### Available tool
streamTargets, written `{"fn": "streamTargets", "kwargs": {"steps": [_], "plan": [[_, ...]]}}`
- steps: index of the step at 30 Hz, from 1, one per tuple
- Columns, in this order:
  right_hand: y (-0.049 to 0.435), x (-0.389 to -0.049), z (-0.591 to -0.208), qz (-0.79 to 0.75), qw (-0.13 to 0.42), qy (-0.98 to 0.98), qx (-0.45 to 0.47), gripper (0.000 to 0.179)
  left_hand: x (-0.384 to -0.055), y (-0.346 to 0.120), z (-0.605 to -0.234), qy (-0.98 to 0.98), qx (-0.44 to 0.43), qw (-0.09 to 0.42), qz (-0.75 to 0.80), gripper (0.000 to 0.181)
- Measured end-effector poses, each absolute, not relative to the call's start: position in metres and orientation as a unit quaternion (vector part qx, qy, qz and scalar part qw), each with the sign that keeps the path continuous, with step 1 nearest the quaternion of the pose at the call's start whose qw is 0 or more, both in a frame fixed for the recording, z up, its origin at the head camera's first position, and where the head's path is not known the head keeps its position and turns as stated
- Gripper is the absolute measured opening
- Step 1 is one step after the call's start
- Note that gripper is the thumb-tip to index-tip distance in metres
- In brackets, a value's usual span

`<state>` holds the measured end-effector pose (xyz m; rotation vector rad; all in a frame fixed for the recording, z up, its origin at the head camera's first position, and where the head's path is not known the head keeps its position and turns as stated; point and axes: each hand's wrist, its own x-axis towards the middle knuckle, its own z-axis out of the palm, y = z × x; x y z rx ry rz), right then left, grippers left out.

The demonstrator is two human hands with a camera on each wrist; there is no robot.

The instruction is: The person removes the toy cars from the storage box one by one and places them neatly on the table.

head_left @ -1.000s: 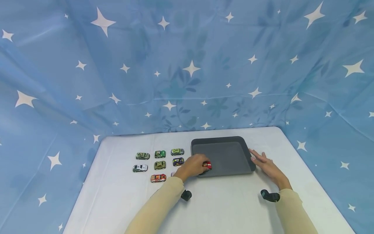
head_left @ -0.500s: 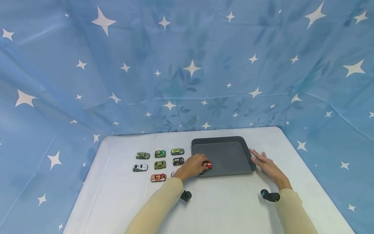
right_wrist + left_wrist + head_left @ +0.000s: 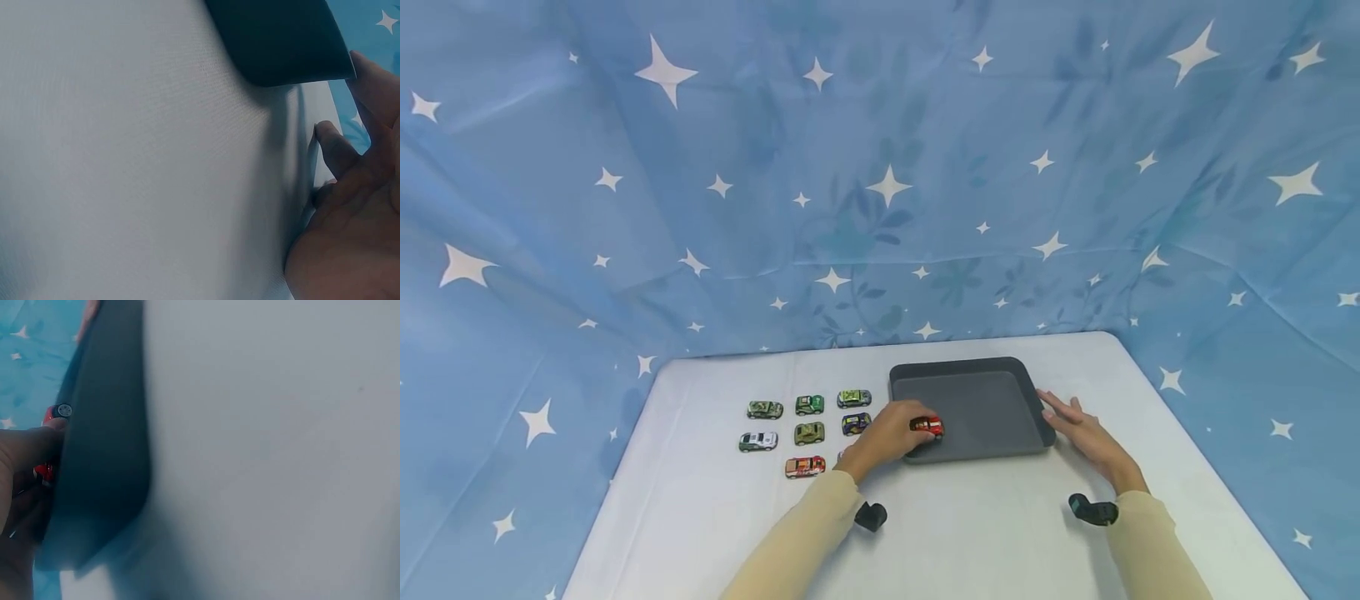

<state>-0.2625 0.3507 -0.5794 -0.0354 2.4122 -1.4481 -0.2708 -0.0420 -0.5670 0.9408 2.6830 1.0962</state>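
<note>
My left hand [image 3: 891, 432] reaches over the left wall of a dark grey tray [image 3: 981, 408]. Thumb and fingers pinch a red toy car [image 3: 931, 427] inside the tray's near left corner. In the left wrist view, part of the red car [image 3: 63, 411] and one wheel show past the tray's outer wall [image 3: 109, 425]; the rest is hidden. My right hand [image 3: 1092, 437] lies along the tray's right side with its fingers extended. In the right wrist view, one fingertip of the right hand [image 3: 356, 187] touches the tray's corner [image 3: 294, 44].
Left of the tray, several toy cars stand in loose rows on the white table [image 3: 970, 533], among them a white car [image 3: 758, 442], a green one [image 3: 809, 405] and an orange-red one [image 3: 805, 467]. Another is mostly hidden behind my left wrist. A blue star-patterned curtain [image 3: 880, 208] hangs behind.
The head view has tilted up slightly, so everything sits a little lower. My left hand has shifted slightly left, and more of the red car shows. The right hand stays by the tray.
</note>
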Motion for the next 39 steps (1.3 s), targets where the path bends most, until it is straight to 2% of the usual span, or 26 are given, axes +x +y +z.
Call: {"fn": "streamTargets", "kwargs": {"steps": [9, 23, 30, 39], "plan": [[0.352, -0.261, -0.585, -0.501, 0.161, 0.850, -0.010, 0.068, -0.267, -0.069, -0.553, 0.871, 0.284, 0.029, 0.399, 0.036], [0.348, -0.257, -0.589, -0.507, 0.167, 0.846, -0.013, 0.068, -0.249, -0.132, -0.551, 0.874, 0.242, 0.030, 0.421, 0.036], [0.347, -0.257, -0.588, -0.501, 0.165, 0.850, -0.014, 0.069, -0.245, -0.165, -0.545, 0.885, 0.218, 0.046, 0.410, 0.039], [0.348, -0.261, -0.579, -0.501, 0.168, 0.849, -0.008, 0.071, -0.239, -0.201, -0.539, 0.900, 0.186, 0.016, 0.395, 0.038]]}}
